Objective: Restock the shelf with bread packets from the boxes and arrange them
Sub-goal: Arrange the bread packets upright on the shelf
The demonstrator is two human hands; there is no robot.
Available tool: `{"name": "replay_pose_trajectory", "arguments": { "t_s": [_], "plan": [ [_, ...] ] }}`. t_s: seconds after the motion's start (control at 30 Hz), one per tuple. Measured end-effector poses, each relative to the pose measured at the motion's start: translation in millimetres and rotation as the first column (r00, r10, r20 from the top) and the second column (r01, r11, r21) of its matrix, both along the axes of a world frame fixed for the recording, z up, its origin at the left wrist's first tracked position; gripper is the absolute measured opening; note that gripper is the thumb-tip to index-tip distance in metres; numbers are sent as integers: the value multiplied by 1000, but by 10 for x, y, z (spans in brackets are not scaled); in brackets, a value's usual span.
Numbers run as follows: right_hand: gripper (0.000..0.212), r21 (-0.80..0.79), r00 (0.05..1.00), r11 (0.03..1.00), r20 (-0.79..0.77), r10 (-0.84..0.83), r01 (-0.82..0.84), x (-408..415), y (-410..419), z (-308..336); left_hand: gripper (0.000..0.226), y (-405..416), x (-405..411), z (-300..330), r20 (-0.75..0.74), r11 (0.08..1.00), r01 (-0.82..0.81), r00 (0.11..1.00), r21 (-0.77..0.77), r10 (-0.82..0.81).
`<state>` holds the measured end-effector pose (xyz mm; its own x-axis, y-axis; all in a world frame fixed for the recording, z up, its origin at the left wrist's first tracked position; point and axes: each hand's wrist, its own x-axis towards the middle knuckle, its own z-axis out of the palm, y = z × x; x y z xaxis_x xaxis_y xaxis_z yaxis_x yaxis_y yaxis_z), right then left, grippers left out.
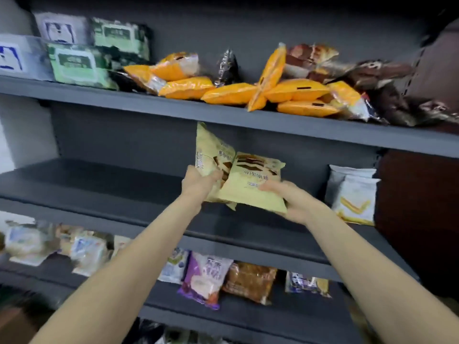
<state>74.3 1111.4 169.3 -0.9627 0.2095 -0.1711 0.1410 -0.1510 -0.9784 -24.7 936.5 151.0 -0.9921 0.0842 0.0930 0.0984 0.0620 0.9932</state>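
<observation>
Centrally, two cream bread packets (250, 184) are being gripped above the middle shelf (99, 187) front edge, left hand (198, 184) and right hand (293, 199) fingers curled round them; bare shelf is lying leftward.

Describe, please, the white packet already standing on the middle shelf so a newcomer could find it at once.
Start at the dark grey middle shelf, mostly bare. Follow it to its far right end, beside the dark brown side panel. The white packet stands upright there, marked with a yellow-orange V stripe.
</observation>
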Motion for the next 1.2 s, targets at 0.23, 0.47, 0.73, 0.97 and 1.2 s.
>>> {"name": "replay_pose_trajectory", "arguments": {
  "t_s": [0.23, 0.47, 0.73, 0.97, 1.2],
  "plan": [
    [38, 456, 963, 853, -202, -179, 254, -7, 1114, 110, 48, 975, 234, -12, -79, 979, 40, 995, -199, -56],
    [31, 833, 900, 341, -396, -181, 435, -214, 1416, 138, 36, 1395, 317, 37, -140, 963, 96, 981, -254, -135],
    [34, 925, 967, 347, -214, 136, 156, -679, 1979, 626, 45, 1421, 113, -78, -138, 967, 38, 988, -251, -74],
    [25, 935, 991, 350, -95, 95, 56, -847, 1980, 538, 49, 1610, 110, -113, -135, 958, 37, 988, -285, -78],
    [14, 969, 997, 246, -45, 58, 30, -1166, 2050, 495, 47, 1723, 95, -87, -129, 957, 39, 989, -288, -79]
  ]
}}
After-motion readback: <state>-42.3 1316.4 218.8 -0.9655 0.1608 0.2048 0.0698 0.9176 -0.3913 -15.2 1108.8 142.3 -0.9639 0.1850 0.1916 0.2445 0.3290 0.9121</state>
